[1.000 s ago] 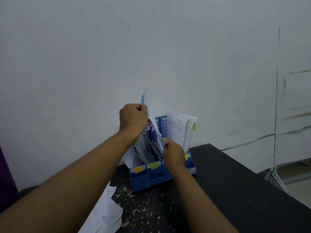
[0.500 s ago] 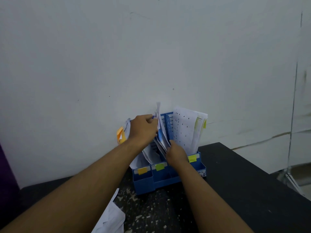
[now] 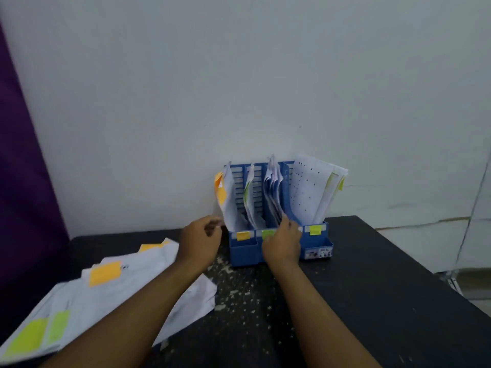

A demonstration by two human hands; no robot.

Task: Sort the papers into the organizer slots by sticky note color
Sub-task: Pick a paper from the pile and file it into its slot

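Observation:
A blue organizer (image 3: pixel 244 252) stands against the wall on the black table (image 3: pixel 372 301). Its front carries an orange label (image 3: pixel 243 235), a green label (image 3: pixel 267 233) and a yellow label (image 3: pixel 315 229). An orange-noted paper (image 3: pixel 225 197) stands in the left slot, and a green-noted sheet (image 3: pixel 249 197) beside it. Blue-printed papers (image 3: pixel 272 192) fill the third slot, and dotted sheets (image 3: pixel 308 187) lean at the right. My right hand (image 3: pixel 283 241) touches the foot of the blue-printed papers. My left hand (image 3: pixel 202 241) hovers left of the organizer, loosely curled and empty.
Loose papers (image 3: pixel 148 285) lie spread on the table's left part, with orange notes (image 3: pixel 105 273) and green and yellow notes (image 3: pixel 39 334) on them. A purple panel (image 3: pixel 24 181) stands at the far left. White flecks mark the tabletop before the organizer.
The blue-printed papers have gone down into the third slot. My left hand has let go of them and dropped to the left of the organizer. The view has tilted down, showing the loose papers.

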